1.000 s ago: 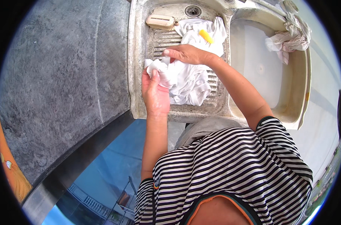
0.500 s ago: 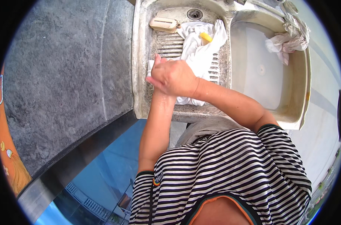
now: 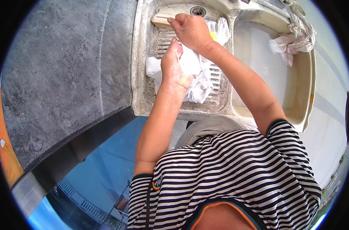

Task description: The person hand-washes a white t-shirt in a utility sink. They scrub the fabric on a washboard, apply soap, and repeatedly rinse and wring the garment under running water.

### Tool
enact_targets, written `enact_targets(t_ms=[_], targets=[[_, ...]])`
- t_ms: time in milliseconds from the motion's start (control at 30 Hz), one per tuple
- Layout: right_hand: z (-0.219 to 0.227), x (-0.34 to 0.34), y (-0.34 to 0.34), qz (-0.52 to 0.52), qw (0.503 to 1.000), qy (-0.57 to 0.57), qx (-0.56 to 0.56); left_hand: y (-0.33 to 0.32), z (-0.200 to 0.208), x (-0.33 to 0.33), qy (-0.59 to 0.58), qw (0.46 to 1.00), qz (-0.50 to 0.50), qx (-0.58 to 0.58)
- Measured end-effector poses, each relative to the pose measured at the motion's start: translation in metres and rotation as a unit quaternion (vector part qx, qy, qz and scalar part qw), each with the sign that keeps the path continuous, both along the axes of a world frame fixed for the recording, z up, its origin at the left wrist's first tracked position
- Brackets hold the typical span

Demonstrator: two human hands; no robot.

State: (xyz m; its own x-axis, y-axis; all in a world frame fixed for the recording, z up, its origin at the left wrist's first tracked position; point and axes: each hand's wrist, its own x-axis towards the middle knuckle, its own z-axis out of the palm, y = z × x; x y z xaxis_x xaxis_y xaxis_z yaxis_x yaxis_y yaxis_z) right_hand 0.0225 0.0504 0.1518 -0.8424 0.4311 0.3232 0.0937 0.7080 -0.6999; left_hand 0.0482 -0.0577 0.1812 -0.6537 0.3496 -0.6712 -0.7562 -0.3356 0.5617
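Note:
A wet white cloth (image 3: 199, 86) lies bunched over the ribbed washboard (image 3: 165, 44) of the left sink basin. My left hand (image 3: 172, 65) is closed on its middle, fingers curled, with cloth showing on both sides. Farther up, my right hand (image 3: 193, 32) is closed at the cloth's upper part; its fingertips are mostly hidden. Beside that hand a small yellow piece (image 3: 212, 35), which looks like soap, rests on the cloth, partly covered. A scrubbing brush (image 3: 159, 19) with a pale back lies at the basin's far left, just beyond my right hand.
The right basin (image 3: 310, 76) holds cloudy water. Pale, wet cloths (image 3: 293, 42) hang over its far right rim. A drain (image 3: 197, 11) sits at the back of the left basin. On the left, a dark grey counter (image 3: 59, 69) adjoins the sink.
My right hand has moved from over my left hand up and to the right, and the two are now apart. The cloth has been drawn together under them.

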Motion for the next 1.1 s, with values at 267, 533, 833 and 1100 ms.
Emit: enact_targets(t_ms=[267, 533, 833, 1100], targets=[[0.022, 0.077, -0.080, 0.208, 0.957, 0.184, 0.082, -0.047, -0.082, -0.033, 0.002, 0.891, -0.127, 0.437], [0.013, 0.010, -0.003, 0.030, 0.991, -0.075, -0.102, -0.033, -0.023, -0.006, 0.021, 0.985, 0.056, 0.163], [0.007, 0.030, -0.083, 0.171, 0.978, 0.108, 0.051, -0.029, -0.070, 0.002, 0.129, 0.903, 0.114, 0.394], [0.027, 0.063, -0.098, 0.221, 0.961, 0.165, 0.023, -0.063, -0.121, -0.040, 0.022, 0.836, -0.092, 0.540]])
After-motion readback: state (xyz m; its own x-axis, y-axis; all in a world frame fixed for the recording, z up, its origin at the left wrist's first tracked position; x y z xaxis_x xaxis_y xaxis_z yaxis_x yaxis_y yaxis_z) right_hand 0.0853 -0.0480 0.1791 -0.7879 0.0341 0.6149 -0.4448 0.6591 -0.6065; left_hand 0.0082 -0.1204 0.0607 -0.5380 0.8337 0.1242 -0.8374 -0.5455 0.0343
